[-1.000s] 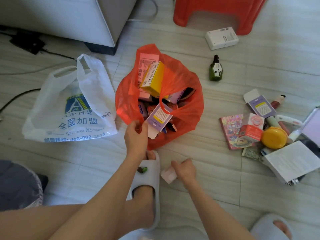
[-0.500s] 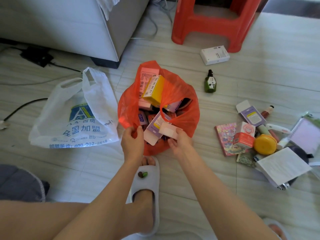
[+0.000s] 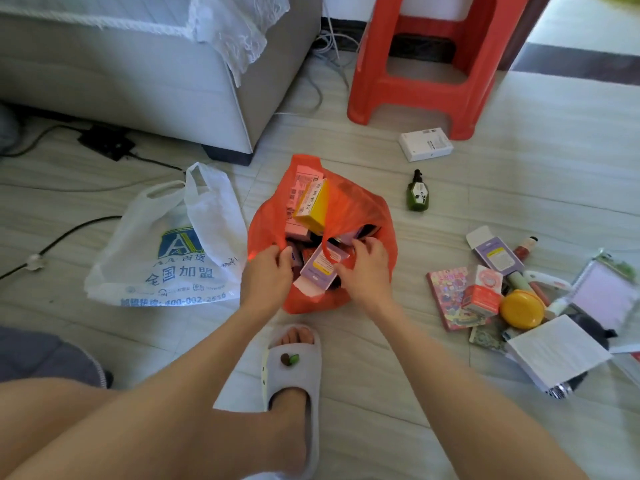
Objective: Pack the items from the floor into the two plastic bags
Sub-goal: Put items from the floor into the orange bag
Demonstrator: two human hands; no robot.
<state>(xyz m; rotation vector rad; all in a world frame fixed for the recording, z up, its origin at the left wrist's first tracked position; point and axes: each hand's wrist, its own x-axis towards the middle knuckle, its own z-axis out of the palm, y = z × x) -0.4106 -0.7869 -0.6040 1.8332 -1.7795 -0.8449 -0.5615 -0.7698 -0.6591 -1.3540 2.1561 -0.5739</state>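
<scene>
A red plastic bag [image 3: 367, 209] stands open on the floor, stuffed with boxes, among them a yellow box [image 3: 313, 206] and a purple box [image 3: 318, 270]. My left hand [image 3: 266, 275] pinches the bag's near rim. My right hand [image 3: 363, 271] reaches into the mouth with its fingers curled over the contents; whatever it holds is hidden. A white plastic bag [image 3: 166, 244] with blue print lies flat to the left. Loose items wait at the right: a yellow round case [image 3: 522, 309], a second purple box [image 3: 497, 256], a pink book [image 3: 446, 296] and a white booklet [image 3: 557, 351].
A green bottle [image 3: 417, 194] and a white box [image 3: 425, 144] lie behind the red bag. A red stool [image 3: 436, 64] and a grey sofa [image 3: 138, 71] stand at the back. A black cable [image 3: 69, 233] crosses the floor at left. My slippered foot [image 3: 294, 368] rests just before the bag.
My right hand carried a small pale pink box from the floor near my foot up into the red bag's mouth; the box is out of sight now. My left hand kept its hold on the rim.
</scene>
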